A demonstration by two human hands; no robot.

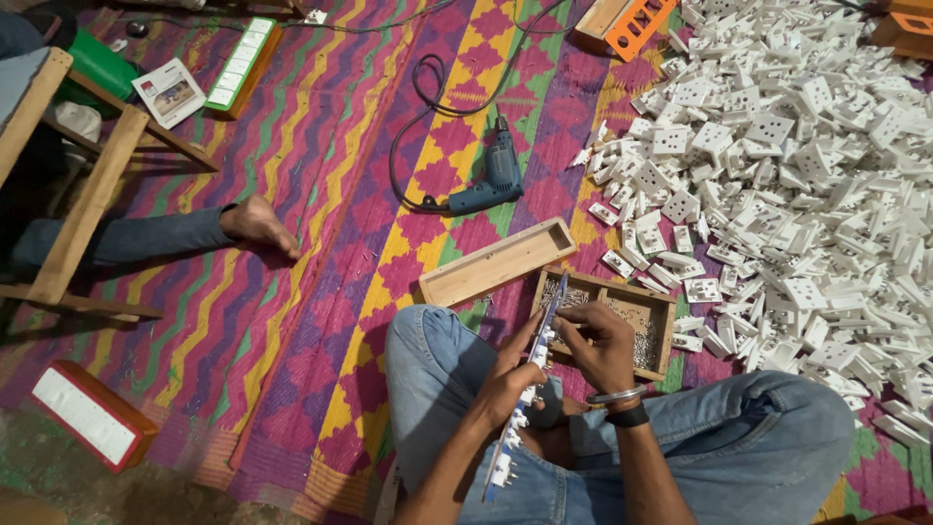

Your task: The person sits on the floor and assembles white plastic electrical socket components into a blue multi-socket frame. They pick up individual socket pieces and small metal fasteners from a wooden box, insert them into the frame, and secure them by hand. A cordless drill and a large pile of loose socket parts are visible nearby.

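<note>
Long strip held between left hand and right hand over the lap, divided tray just beyond them, empty box to its left, drill behind, socket pile on the right.

Zigzag woven mat over floor, wooden stool, prob. dim light.

1 drill, 2 wooden trays, 2 finished boards, 1 heap of white sockets.
</note>
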